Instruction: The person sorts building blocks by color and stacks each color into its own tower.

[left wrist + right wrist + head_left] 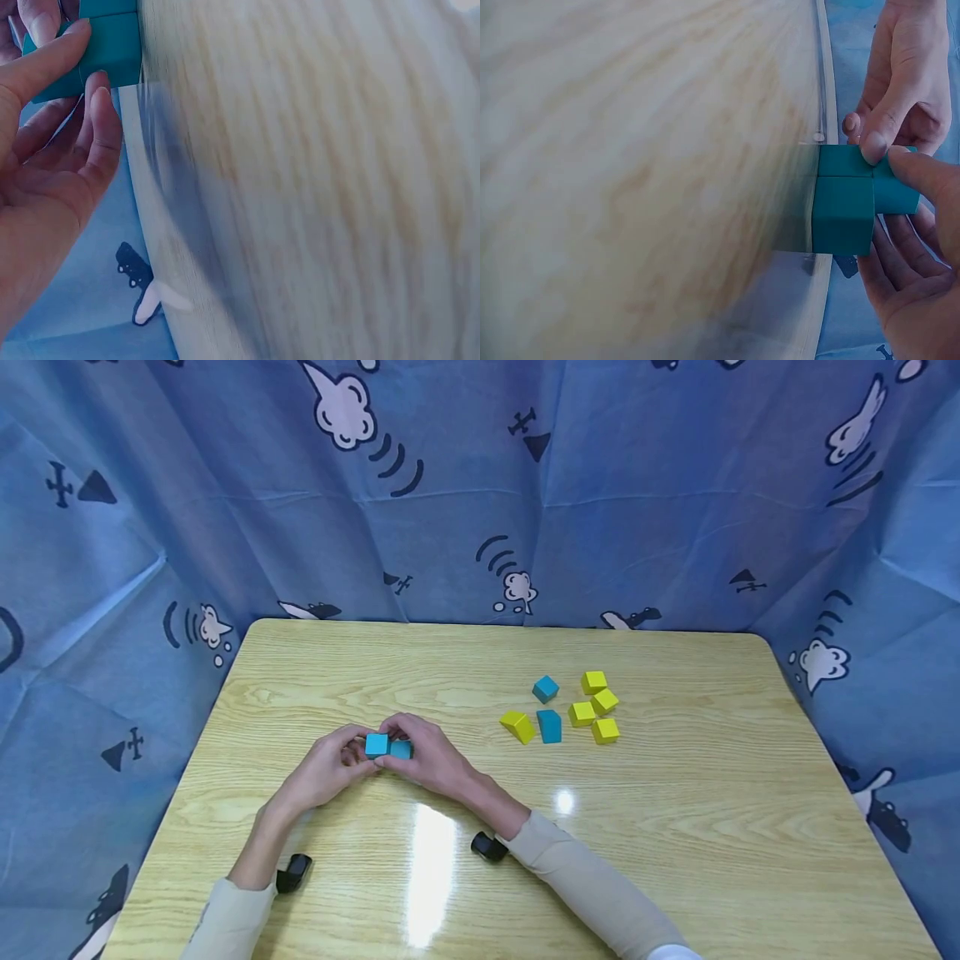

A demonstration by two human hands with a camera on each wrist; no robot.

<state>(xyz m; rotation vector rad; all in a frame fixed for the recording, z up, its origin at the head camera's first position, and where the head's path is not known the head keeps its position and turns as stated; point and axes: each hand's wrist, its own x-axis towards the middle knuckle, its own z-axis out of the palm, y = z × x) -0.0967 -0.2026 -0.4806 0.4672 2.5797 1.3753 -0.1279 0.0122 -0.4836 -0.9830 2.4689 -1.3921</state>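
Nearest, two pale sleeves (pixel 228 918) are lying over the wooden desk (pixel 360 893), with a black device (pixel 294 873) showing beside the left wrist and a second black device (pixel 489 846) beside the right. Beyond them, the left hand (pixel 326 768) and the right hand (pixel 429 758) are nearly meeting over the desk's left half, both narrowly pinching a cluster of touching blue blocks (pixel 377 747). Well to the right, a yellow block (pixel 517 727) is lying just beside a loose blue block (pixel 549 727), four yellow cubes (pixel 581 714) are forming a group, and a blue cube (pixel 545 689) is sitting farther back. Behind everything, a patterned blue curtain (pixel 450 468) is hanging.
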